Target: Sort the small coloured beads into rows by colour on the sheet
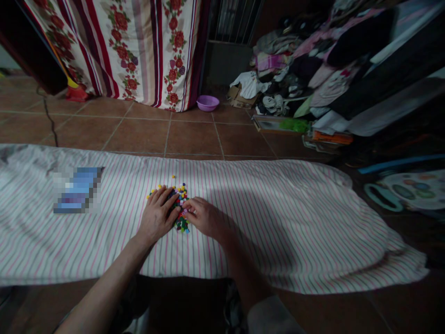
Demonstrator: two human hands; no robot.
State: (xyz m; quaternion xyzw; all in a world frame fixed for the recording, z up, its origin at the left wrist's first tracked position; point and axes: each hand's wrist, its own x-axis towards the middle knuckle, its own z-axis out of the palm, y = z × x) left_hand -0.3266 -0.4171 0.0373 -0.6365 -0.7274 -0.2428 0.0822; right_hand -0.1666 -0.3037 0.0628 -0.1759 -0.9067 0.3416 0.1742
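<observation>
A small pile of tiny coloured pieces (182, 223), like beads or little blocks, lies on a striped cloth (278, 222). They are yellow, green, red, pink and blue; their exact kind is too small to tell. Flat over the left part of the pile rests my left hand (158, 215), its fingers spread and covering some pieces. At the pile's right edge is my right hand (205, 217), thumb and forefinger brought together at the pieces. Whatever sits between those fingertips is too small to make out. One yellow piece (173, 176) lies apart, beyond the pile.
A blurred-out blue flat object (79, 189) lies on the cloth at left. Beyond, on the tiled floor (142, 134), are a purple basin (207, 103), a red dustpan or broom head (76, 92) and a floral curtain (139, 51). Heaped clothes (278, 65) fill the back right.
</observation>
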